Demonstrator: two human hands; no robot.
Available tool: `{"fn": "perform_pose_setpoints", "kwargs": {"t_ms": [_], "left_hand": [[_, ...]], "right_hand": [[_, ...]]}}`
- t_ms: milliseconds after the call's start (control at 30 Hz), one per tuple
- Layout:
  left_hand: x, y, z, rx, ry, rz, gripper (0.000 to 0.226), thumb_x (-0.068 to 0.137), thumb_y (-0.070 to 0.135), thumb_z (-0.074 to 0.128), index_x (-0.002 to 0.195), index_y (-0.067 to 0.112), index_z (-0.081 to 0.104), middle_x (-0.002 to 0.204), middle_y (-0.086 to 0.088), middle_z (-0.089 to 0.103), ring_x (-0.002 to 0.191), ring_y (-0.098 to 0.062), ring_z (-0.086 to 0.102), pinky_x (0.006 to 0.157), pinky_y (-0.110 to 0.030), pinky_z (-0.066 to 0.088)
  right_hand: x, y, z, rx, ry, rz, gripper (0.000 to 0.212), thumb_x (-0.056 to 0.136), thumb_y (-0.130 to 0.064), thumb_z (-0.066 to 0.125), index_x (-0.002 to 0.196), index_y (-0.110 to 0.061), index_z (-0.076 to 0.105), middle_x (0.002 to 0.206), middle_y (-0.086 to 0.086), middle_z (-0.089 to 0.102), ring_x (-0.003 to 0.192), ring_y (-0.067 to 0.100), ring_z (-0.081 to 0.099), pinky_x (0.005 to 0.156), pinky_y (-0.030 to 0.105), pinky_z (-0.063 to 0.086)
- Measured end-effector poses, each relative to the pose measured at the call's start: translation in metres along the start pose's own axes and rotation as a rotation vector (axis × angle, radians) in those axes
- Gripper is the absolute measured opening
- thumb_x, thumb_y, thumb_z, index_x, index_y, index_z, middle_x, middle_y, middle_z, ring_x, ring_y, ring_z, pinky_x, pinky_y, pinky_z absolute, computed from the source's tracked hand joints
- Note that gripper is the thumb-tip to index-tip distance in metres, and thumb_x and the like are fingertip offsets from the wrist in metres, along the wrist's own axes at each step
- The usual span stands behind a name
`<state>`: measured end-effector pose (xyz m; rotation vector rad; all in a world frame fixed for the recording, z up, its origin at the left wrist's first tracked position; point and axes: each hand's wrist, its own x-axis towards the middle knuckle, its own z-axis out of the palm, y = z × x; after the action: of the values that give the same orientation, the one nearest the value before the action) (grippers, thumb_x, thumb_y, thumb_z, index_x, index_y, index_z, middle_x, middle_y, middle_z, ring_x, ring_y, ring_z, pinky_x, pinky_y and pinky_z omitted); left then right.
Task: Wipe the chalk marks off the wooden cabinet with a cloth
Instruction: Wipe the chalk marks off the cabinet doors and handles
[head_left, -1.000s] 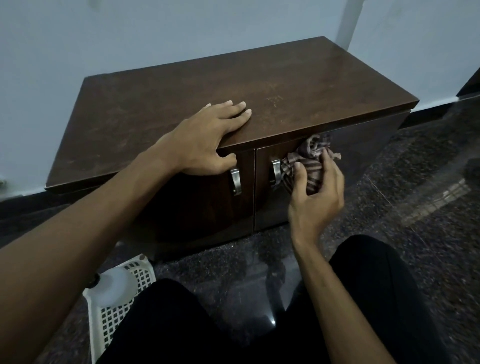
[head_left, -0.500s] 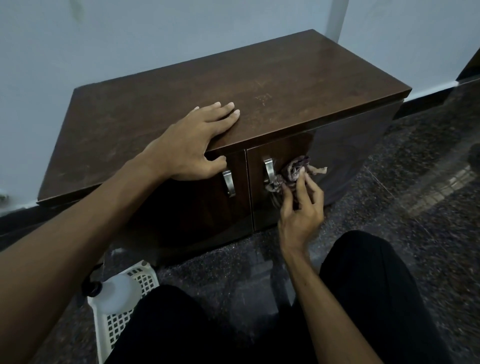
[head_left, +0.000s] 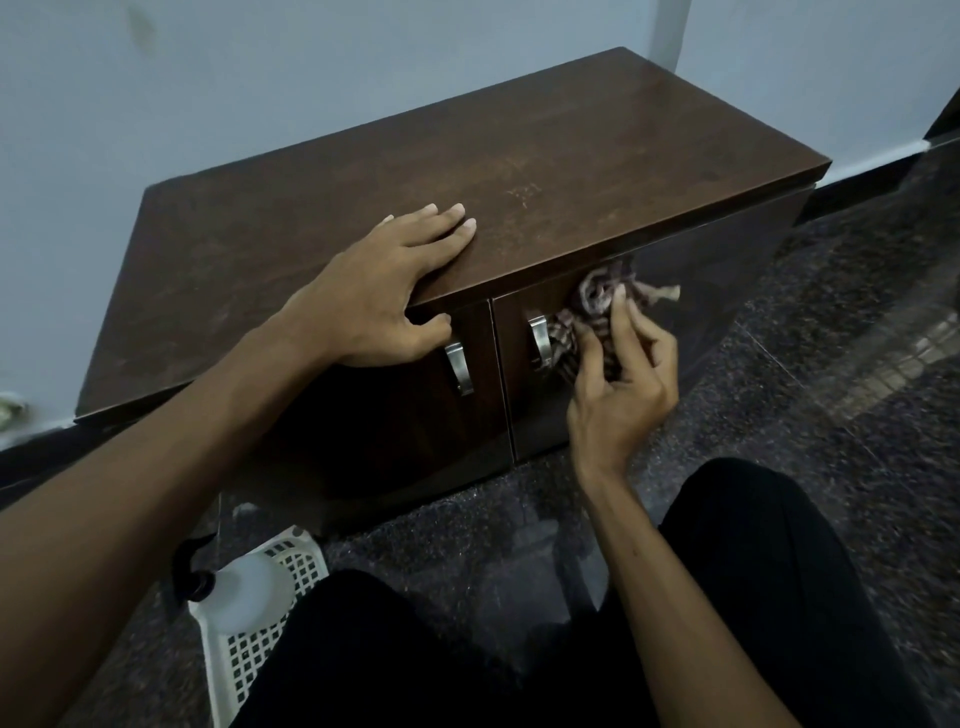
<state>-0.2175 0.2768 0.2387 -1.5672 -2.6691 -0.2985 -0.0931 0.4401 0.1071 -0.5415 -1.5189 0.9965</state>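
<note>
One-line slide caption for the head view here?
Left hand rests on the wooden cabinet while the right hand holds a bunched striped cloth against the right door beside its handle.

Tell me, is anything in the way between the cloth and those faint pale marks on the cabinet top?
Nothing visible. The right hand holds the cloth against the right door, just under the cabinet top; the marks lie on its bare wood above. The left hand rests to their left, apart.

Dim, flat light. White lattice basket (head_left: 270, 644) stands on the floor (head_left: 841, 426), with a white bottle (head_left: 249, 597) in it. Floor around basket is dark speckled stone, glossy. Well beyond basket is a pale blue-grey wall (head_left: 311, 78) with dark skirting (head_left: 36, 457) at its foot.
</note>
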Motion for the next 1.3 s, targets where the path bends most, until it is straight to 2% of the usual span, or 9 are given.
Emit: {"fn": "perform_pose_setpoints", "kwargs": {"t_ms": [67, 267, 367, 500, 633, 800, 867, 1067, 1300], "left_hand": [[0.000, 0.000, 0.000, 0.001, 0.003, 0.000, 0.091, 0.074, 0.053, 0.045, 0.156, 0.019, 0.029, 0.164, 0.001, 0.023, 0.153, -0.018, 0.017, 0.121, -0.054, 0.022], [0.001, 0.001, 0.000, -0.001, 0.013, 0.004, 0.090, 0.073, 0.052, 0.046, 0.156, 0.019, 0.030, 0.164, 0.000, 0.025, 0.152, -0.018, 0.018, 0.121, -0.054, 0.023], [0.001, 0.000, 0.000, 0.000, 0.015, 0.004, 0.090, 0.074, 0.052, 0.046, 0.156, 0.019, 0.029, 0.164, 0.001, 0.024, 0.153, -0.017, 0.017, 0.121, -0.054, 0.022], [0.000, 0.000, 0.000, 0.003, 0.013, 0.007, 0.090, 0.074, 0.051, 0.046, 0.156, 0.019, 0.029, 0.164, 0.001, 0.024, 0.153, -0.017, 0.017, 0.121, -0.054, 0.023], [0.000, 0.001, -0.001, -0.002, 0.011, 0.003, 0.090, 0.074, 0.052, 0.046, 0.156, 0.020, 0.029, 0.164, 0.002, 0.023, 0.153, -0.017, 0.016, 0.122, -0.054, 0.021], [0.000, 0.001, -0.002, 0.005, 0.010, 0.008, 0.090, 0.075, 0.053, 0.045, 0.156, 0.020, 0.028, 0.164, 0.002, 0.023, 0.153, -0.016, 0.016, 0.122, -0.054, 0.020], [-0.001, 0.001, -0.001, 0.001, 0.007, 0.007, 0.090, 0.074, 0.053, 0.045, 0.156, 0.020, 0.028, 0.164, 0.002, 0.023, 0.153, -0.017, 0.016, 0.122, -0.054, 0.021], [0.000, 0.000, 0.001, 0.009, 0.004, 0.005, 0.091, 0.074, 0.054, 0.046, 0.156, 0.019, 0.028, 0.164, 0.002, 0.023, 0.153, -0.017, 0.017, 0.121, -0.055, 0.022], [0.001, 0.000, 0.000, 0.017, 0.010, -0.001, 0.091, 0.074, 0.054, 0.046, 0.157, 0.020, 0.028, 0.164, 0.002, 0.023, 0.153, -0.017, 0.016, 0.121, -0.055, 0.022]], "right_hand": [[0.006, -0.005, 0.002, -0.021, -0.001, -0.067, 0.038, 0.084, 0.003, 0.072, 0.122, 0.003, 0.064, 0.107, 0.021, 0.060, 0.104, 0.009, 0.058, 0.092, 0.011, 0.048], [-0.004, 0.011, 0.004, -0.085, -0.041, -0.240, 0.035, 0.087, 0.003, 0.072, 0.121, 0.002, 0.065, 0.107, 0.011, 0.059, 0.110, 0.022, 0.064, 0.090, 0.034, 0.058], [-0.020, 0.030, 0.000, -0.118, -0.071, -0.237, 0.035, 0.087, 0.005, 0.071, 0.121, 0.001, 0.066, 0.102, 0.015, 0.061, 0.107, 0.023, 0.065, 0.087, 0.037, 0.059], [-0.032, 0.043, -0.004, -0.083, -0.077, -0.129, 0.036, 0.083, 0.005, 0.073, 0.118, 0.007, 0.066, 0.102, 0.018, 0.061, 0.104, 0.019, 0.063, 0.087, 0.031, 0.058], [-0.033, 0.046, -0.007, -0.085, -0.112, -0.095, 0.040, 0.081, 0.005, 0.073, 0.120, 0.007, 0.065, 0.101, 0.021, 0.060, 0.101, 0.015, 0.059, 0.094, 0.016, 0.051], [-0.036, 0.042, -0.006, -0.009, -0.085, 0.113, 0.044, 0.081, -0.002, 0.076, 0.124, 0.002, 0.064, 0.097, 0.011, 0.059, 0.089, 0.024, 0.064, 0.082, 0.029, 0.059], [-0.028, 0.029, -0.004, 0.019, -0.036, 0.149, 0.043, 0.082, -0.006, 0.076, 0.124, 0.000, 0.065, 0.096, 0.005, 0.058, 0.085, 0.022, 0.063, 0.078, 0.026, 0.057], [-0.003, -0.004, 0.003, 0.007, 0.037, 0.007, 0.041, 0.082, -0.008, 0.078, 0.121, -0.002, 0.067, 0.093, 0.009, 0.062, 0.086, 0.010, 0.060, 0.081, 0.017, 0.053], [-0.017, 0.018, -0.003, -0.047, -0.041, -0.063, 0.041, 0.082, -0.005, 0.077, 0.121, -0.002, 0.066, 0.093, 0.011, 0.063, 0.086, 0.019, 0.065, 0.078, 0.030, 0.059]]}}
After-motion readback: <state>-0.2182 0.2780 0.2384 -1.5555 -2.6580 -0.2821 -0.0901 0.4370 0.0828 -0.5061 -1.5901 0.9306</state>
